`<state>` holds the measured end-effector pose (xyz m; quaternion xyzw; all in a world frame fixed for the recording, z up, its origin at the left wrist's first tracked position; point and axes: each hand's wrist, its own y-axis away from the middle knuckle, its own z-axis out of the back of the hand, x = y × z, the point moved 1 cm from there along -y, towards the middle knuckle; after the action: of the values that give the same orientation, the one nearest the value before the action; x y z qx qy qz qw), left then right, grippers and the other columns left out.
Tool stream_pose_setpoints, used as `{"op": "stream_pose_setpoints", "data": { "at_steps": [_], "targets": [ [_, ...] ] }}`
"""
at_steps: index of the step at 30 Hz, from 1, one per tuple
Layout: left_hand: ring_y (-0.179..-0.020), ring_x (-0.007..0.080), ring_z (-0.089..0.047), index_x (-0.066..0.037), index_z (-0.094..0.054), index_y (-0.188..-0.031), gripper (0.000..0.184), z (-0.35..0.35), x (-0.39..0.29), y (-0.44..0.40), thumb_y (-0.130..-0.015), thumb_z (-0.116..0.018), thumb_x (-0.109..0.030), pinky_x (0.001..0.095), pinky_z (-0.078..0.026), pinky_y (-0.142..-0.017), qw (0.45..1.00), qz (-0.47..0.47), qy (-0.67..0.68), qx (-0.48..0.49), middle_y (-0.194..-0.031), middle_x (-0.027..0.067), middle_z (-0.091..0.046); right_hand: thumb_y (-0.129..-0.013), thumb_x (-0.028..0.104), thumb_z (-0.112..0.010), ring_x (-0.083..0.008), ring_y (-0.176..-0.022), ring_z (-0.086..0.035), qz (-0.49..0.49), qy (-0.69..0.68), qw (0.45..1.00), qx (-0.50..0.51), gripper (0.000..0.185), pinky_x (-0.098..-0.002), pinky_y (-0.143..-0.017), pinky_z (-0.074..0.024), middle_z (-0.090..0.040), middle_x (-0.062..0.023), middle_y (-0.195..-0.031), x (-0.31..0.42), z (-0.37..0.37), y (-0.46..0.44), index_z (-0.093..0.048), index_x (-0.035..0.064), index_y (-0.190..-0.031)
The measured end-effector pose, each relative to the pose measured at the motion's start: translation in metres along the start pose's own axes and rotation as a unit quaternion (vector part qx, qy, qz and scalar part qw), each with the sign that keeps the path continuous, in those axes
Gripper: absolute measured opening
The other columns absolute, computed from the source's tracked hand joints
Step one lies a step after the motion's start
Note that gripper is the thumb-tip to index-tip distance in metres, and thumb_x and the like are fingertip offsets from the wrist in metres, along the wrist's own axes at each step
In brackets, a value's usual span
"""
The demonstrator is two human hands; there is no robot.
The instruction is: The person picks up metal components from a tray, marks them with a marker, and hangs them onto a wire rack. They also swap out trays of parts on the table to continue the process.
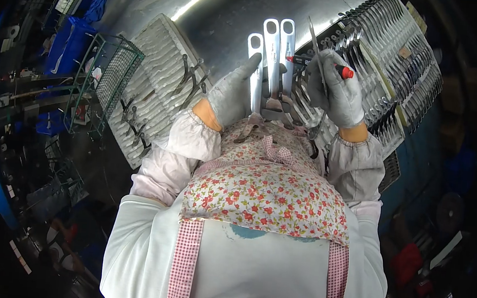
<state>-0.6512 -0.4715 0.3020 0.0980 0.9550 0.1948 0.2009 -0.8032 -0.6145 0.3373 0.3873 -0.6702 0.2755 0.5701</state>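
My left hand (233,92), in a grey-and-white glove, is closed around a fan of three shiny metal wrenches (271,52). Their handles point away from me, each with an oval hole at its end. The wrench heads lie low near my apron, partly hidden. On the right, my gloved right hand (337,92) grips a black marker with red ends (344,72). A thin metal piece (317,51), seen edge-on, also runs through the fingers of that hand; its kind is unclear. The marker's far red end is close to the rightmost wrench.
A metal-topped table (221,25) stretches ahead. To the left, a pale slotted rack (156,79) carries a few dark tools. Racks filled with metal wrenches (402,61) stand at right. A green wire basket (118,67) and a blue bin (69,43) are farther left.
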Motion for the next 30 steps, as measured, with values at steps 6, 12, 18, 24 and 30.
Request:
{"op": "stream_pose_setpoints", "data": {
  "at_steps": [6,12,18,24,30],
  "targets": [
    [-0.102,0.0338,-0.063,-0.003,-0.047,-0.128,0.061,0.003,0.001,0.002,-0.093,-0.047,-0.053,0.0507,-0.053,-0.088,1.0,-0.006,-0.003,-0.007,-0.115,0.0169,-0.06,-0.101,0.039,-0.041,-0.0069,-0.039,-0.034,-0.015,-0.008,1.0,-0.005,0.037,-0.0223,-0.039,-0.0249,-0.043,0.0011,-0.052,0.007,0.002,-0.001,-0.052,0.0044,-0.092],
    [-0.093,0.0347,-0.062,-0.004,-0.046,-0.13,0.064,0.004,0.002,0.002,-0.092,-0.049,-0.055,0.0507,-0.053,-0.08,1.0,-0.02,0.017,-0.013,-0.111,0.0201,-0.058,-0.1,0.038,-0.044,-0.0065,-0.04,-0.036,-0.011,-0.013,1.0,0.013,0.036,-0.0215,-0.039,-0.0253,-0.043,0.0015,-0.053,0.008,-0.004,-0.008,-0.052,0.0042,-0.093],
    [-0.101,0.0314,-0.063,-0.004,-0.048,-0.129,0.06,0.003,-0.002,0.013,-0.094,-0.047,-0.052,0.0459,-0.052,-0.089,1.0,-0.014,0.007,0.009,-0.117,0.0166,-0.06,-0.097,0.037,-0.052,-0.0067,-0.043,-0.041,-0.015,-0.031,0.999,0.037,0.035,-0.0213,-0.04,-0.0267,-0.046,0.0012,-0.056,0.012,-0.005,-0.009,-0.053,0.0029,-0.094],
    [-0.102,0.033,-0.063,-0.004,-0.048,-0.13,0.06,0.015,-0.002,0.016,-0.094,-0.046,-0.052,0.0453,-0.051,-0.09,0.999,-0.038,-0.009,-0.013,-0.117,0.0166,-0.06,-0.099,0.04,-0.045,-0.0063,-0.04,-0.036,-0.041,-0.009,0.998,0.05,0.036,-0.0215,-0.039,-0.0239,-0.043,0.0015,-0.054,0.001,-0.023,-0.007,-0.052,0.0049,-0.094],
    [-0.102,0.0347,-0.062,-0.005,-0.046,-0.132,0.061,0.022,-0.003,0.021,-0.094,-0.045,-0.053,0.0467,-0.052,-0.088,0.998,-0.06,-0.005,-0.012,-0.115,0.0186,-0.06,-0.1,0.039,-0.044,-0.0058,-0.04,-0.036,-0.002,0.045,0.999,0.028,0.036,-0.0211,-0.038,-0.0243,-0.042,0.0031,-0.054,-0.001,-0.024,-0.009,-0.052,0.0059,-0.091]
  ]
}}
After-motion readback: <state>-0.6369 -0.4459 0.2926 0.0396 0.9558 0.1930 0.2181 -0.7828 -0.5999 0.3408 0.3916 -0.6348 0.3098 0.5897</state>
